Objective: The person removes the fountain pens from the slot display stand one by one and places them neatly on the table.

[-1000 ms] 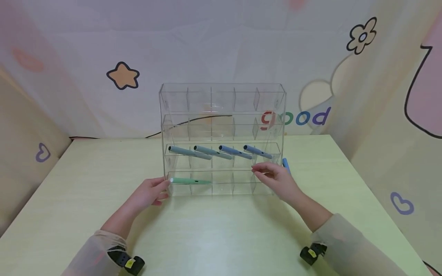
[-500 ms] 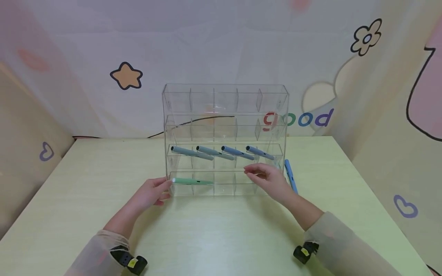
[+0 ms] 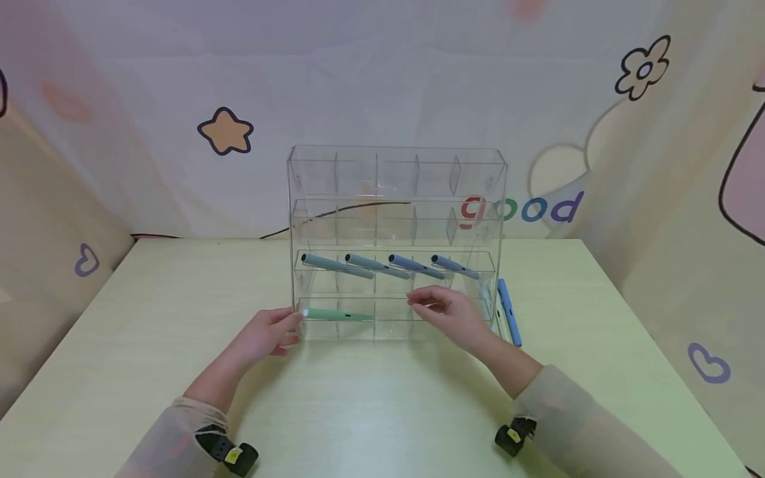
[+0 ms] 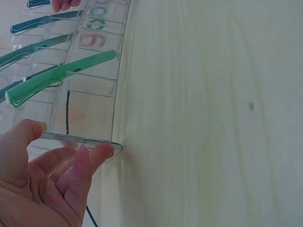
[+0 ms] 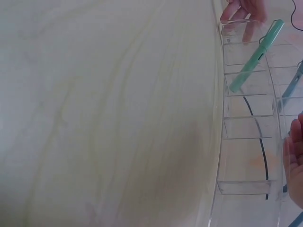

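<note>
A clear acrylic rack with stepped tiers of compartments stands upright on the table. My left hand grips its lower left side edge, thumb and fingers around the panel in the left wrist view. A green pen leans in the bottom tier, its capped end near my left fingertips. Several teal and blue pens lean in the tier above, among them a teal pen at left and a blue pen at right. My right hand hovers before the bottom tier, fingers loosely bent, no object visible in them.
Another blue pen lies on the table beside the rack's right side, with a pale slender object next to it, partly hidden by the right hand and rack. A printed cloth backdrop rises behind the table.
My right hand has moved left along the bottom tier, uncovering more of the blue pen on the table. My left hand keeps its grip on the rack. The head view has shifted slightly.
</note>
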`<state>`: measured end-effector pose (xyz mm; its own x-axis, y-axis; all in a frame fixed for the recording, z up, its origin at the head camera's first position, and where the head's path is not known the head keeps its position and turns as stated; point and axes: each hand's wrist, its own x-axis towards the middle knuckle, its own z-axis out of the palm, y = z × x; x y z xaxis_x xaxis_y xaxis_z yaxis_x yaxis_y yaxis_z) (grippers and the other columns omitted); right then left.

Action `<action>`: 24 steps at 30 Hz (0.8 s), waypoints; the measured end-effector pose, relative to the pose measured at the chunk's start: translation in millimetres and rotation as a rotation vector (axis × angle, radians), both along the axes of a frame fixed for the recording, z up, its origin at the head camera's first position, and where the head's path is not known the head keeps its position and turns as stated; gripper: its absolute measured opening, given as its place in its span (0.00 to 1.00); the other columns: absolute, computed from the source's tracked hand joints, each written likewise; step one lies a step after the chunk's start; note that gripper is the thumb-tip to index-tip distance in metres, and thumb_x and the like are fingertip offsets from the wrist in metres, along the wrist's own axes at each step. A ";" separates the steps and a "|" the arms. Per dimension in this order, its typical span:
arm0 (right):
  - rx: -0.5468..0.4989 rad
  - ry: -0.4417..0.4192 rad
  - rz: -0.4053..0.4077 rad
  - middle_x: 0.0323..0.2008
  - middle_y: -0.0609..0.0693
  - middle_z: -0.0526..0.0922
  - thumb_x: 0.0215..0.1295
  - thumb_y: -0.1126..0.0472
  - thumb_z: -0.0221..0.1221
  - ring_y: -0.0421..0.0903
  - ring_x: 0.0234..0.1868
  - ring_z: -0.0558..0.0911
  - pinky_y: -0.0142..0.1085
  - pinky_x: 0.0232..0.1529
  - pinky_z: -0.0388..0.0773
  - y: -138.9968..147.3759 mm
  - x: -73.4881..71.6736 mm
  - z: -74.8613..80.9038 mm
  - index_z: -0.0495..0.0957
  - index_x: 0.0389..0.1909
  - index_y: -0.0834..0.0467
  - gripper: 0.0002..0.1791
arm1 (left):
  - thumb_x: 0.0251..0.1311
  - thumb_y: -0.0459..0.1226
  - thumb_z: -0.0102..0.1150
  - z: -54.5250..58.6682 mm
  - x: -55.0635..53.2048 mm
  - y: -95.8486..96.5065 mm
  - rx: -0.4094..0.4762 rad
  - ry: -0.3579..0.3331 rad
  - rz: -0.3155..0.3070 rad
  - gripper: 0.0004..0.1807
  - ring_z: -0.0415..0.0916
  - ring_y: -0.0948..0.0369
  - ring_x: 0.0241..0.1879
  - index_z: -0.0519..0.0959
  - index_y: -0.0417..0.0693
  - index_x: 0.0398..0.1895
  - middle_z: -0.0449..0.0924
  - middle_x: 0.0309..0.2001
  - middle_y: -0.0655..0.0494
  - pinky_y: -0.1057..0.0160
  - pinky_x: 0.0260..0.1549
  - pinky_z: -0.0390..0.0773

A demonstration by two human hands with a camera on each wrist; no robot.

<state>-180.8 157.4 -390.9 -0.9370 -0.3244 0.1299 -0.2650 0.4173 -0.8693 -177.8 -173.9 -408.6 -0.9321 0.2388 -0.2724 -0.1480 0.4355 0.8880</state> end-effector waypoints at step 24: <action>-0.014 0.003 0.134 0.44 0.56 0.81 0.64 0.64 0.57 0.44 0.45 0.79 0.33 0.45 0.77 -41.5 -6.4 -2.2 0.78 0.48 0.61 0.12 | 0.68 0.50 0.46 -0.1 0.5 1.0 -0.029 -0.002 -0.015 0.31 0.76 0.48 0.50 0.65 0.35 0.64 0.69 0.58 0.34 0.58 0.36 0.79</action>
